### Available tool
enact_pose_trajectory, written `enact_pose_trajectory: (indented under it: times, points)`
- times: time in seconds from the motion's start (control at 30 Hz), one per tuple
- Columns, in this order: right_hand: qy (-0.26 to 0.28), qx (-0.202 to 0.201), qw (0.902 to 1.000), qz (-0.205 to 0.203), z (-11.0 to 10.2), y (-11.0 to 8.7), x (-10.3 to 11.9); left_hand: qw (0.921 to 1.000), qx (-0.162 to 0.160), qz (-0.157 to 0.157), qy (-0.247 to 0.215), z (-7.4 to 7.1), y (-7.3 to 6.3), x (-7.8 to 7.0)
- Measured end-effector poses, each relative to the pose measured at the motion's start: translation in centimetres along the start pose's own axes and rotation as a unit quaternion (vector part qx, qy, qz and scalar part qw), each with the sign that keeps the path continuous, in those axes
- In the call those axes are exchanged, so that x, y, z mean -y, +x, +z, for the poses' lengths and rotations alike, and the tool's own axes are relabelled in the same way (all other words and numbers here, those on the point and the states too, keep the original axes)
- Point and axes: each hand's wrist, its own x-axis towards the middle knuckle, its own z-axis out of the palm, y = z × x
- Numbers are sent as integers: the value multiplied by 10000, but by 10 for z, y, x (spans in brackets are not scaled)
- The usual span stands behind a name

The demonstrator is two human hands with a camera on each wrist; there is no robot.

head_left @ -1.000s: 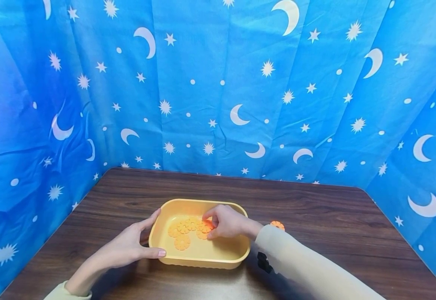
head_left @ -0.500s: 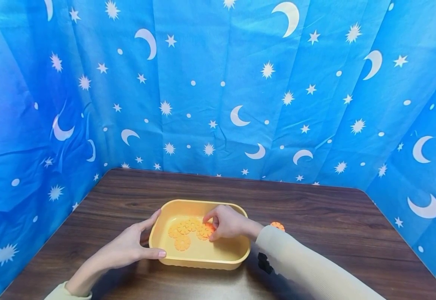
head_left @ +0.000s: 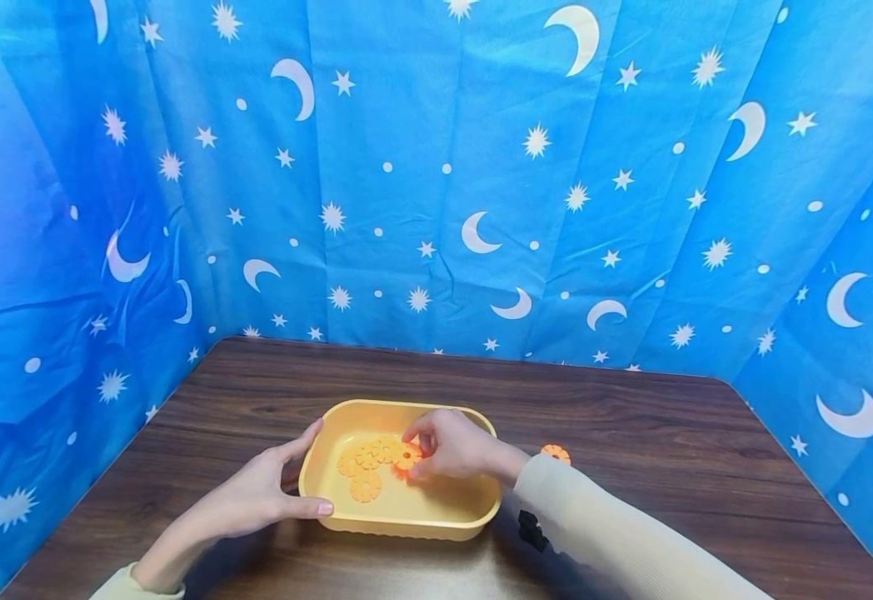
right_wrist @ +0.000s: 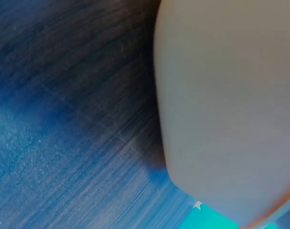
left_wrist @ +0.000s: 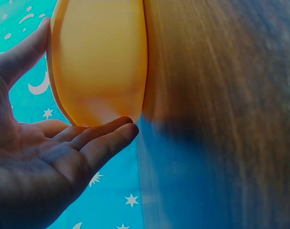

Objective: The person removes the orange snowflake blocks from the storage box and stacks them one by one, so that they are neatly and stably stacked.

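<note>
A yellow plastic basin [head_left: 451, 527] sits on the table, its left end held between the thumb and fingers of my left hand [head_left: 245, 497]. In the left wrist view, the left hand [left_wrist: 44, 157] spans the outside of the basin [left_wrist: 99, 57], thumb near the rim. My right hand [head_left: 455, 446] reaches inside over the basin's right part and pinches an orange notched building disc [head_left: 408, 456] with a hole in its middle. Several similar discs [head_left: 365, 486] lie flat on the basin floor to its left. The right wrist view shows the basin's outer wall [right_wrist: 226, 95], not the hand.
One more orange disc [head_left: 555, 452] lies on the dark wood table [head_left: 631, 417] right of the basin, by the right sleeve. A small black object [head_left: 532, 530] shows under the right forearm. A blue curtain [head_left: 406, 167] with moons and stars surrounds the table.
My right fingertips have shifted slightly left, and the pinched disc is now tilted up more plainly into view. The left hand and basin have stayed in place.
</note>
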Motion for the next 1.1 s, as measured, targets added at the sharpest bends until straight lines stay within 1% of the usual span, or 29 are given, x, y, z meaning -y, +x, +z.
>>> enact_pose_trajectory:
  times: [0.17, 0.33, 0.63, 0.87, 0.93, 1.1]
  points:
    - [-54, -100, 9999, -66, -1, -1, 3, 10000, -21, -4, 55, 0, 0, 0]
    - [99, -73, 9999, -64, -4, -5, 5, 9999, -36, 4, 141, 0, 0, 0]
    - [314, -204, 9993, -9, -7, -13, 7, 10000, 16, -30, -13, 0, 0, -2]
    - [568, -320, 9979, -31, -16, -22, 8, 9999, 22, -147, 27, 1, -1, -5]
    - [643, -364, 9973, -28, -19, -25, 8, 9999, 23, -128, 45, 1, 0, -5]
    - [602, -478, 9969, -151, -25, -32, 3, 10000, 12, -66, 64, 1, -1, -4]
